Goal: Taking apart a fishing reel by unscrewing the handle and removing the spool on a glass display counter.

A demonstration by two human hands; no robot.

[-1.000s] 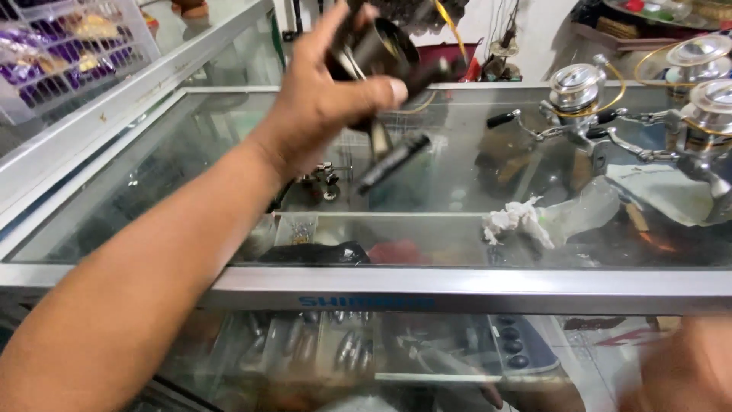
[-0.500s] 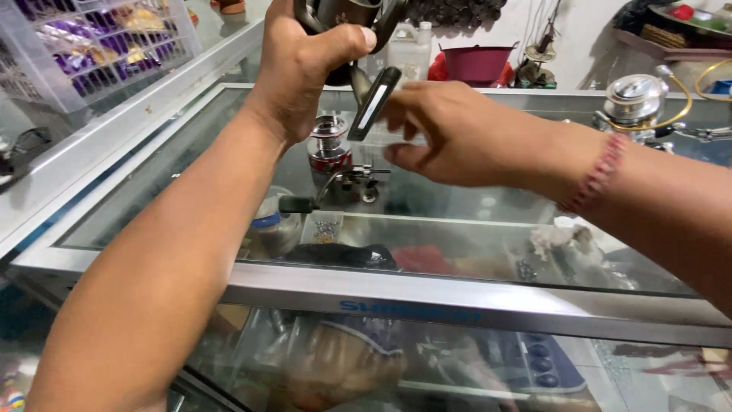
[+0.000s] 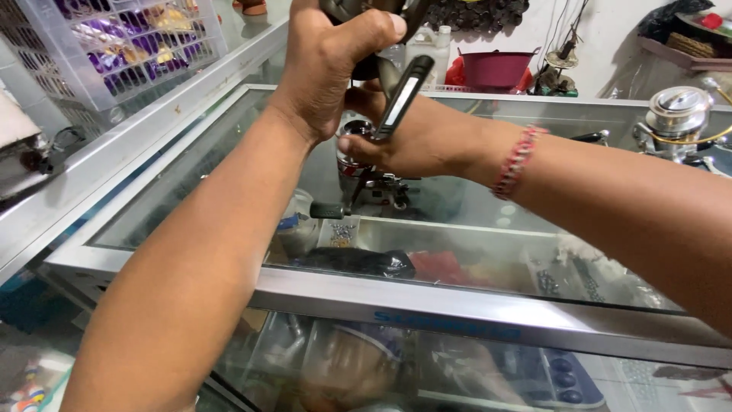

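Clamping the fishing reel (image 3: 366,15) above the glass desk (image 3: 229,152), left hand (image 3: 328,61) and right hand (image 3: 415,141) risked dropping it.

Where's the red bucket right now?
In the head view the red bucket sits at the top centre, behind the glass counter against the back wall, just right of a white plastic bottle and beyond the right hand.

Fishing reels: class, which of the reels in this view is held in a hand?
The dark reel at top centre, gripped by the left hand; the silver reel rests on the glass counter.
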